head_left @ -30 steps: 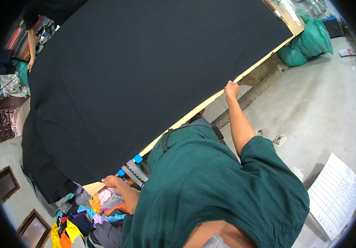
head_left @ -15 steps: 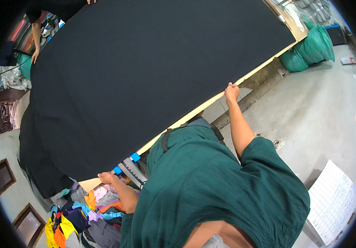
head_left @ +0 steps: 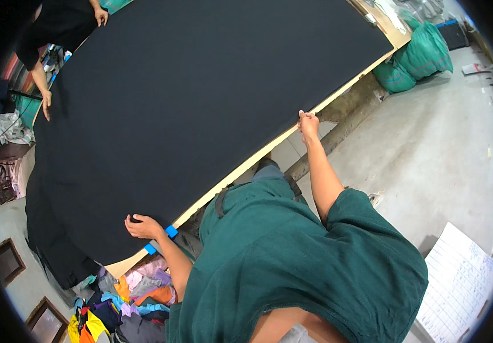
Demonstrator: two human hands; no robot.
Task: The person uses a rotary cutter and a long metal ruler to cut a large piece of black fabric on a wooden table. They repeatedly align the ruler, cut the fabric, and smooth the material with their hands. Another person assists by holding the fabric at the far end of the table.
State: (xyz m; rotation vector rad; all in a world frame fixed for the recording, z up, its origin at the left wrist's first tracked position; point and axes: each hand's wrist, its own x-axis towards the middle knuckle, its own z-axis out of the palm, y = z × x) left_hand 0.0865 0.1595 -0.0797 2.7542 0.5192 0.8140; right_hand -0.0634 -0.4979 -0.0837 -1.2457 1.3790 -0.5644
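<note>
A large sheet of black cloth point(head_left: 201, 108) covers a long wooden table point(head_left: 338, 94), filling the picture from 9 to 1 o'clock. The left hand point(head_left: 142, 227), at 7 o'clock, curls its fingers on the cloth's near edge beside two blue clips point(head_left: 170, 231). The right hand point(head_left: 307, 123), just right of centre, pinches the same edge. Coloured scraps point(head_left: 126, 303) lie piled at 7 o'clock; green sacks point(head_left: 418, 57) sit at 2 o'clock. Another person's hand point(head_left: 46, 103) rests at the cloth's far side at 10 o'clock.
</note>
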